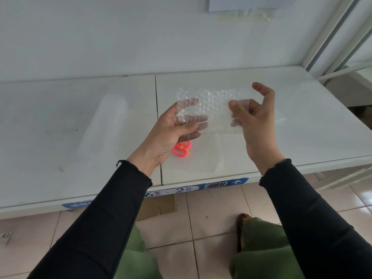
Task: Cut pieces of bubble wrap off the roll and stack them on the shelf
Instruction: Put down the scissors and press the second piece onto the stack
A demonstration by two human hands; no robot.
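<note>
- Head view, centre of frame: my left hand point(171, 127) pinches the left edge of a cut piece of bubble wrap point(215, 109). Thumb is in front, and the fingers are spread behind it, visible through the film.
- My right hand point(257, 125) pinches the right edge the same way, thumb in front and lower fingers behind. The index finger sticks up free, touching nothing.
- The two-edge hold keeps the sheet spread flat above the shelf point(60, 101), so I judge it can go down unfolded.
- Lower centre: a flat clear patch on the shelf looks like the stack point(201, 158). Sheet count can't be told.
- Scissors point(182, 151) with pink handles lie at the stack's left edge, partly hidden by my left hand, probably parked in reach for the next cut.
- Roll point(102, 125) lies centre left, apart from the sheet, so the cut looks done.
</note>
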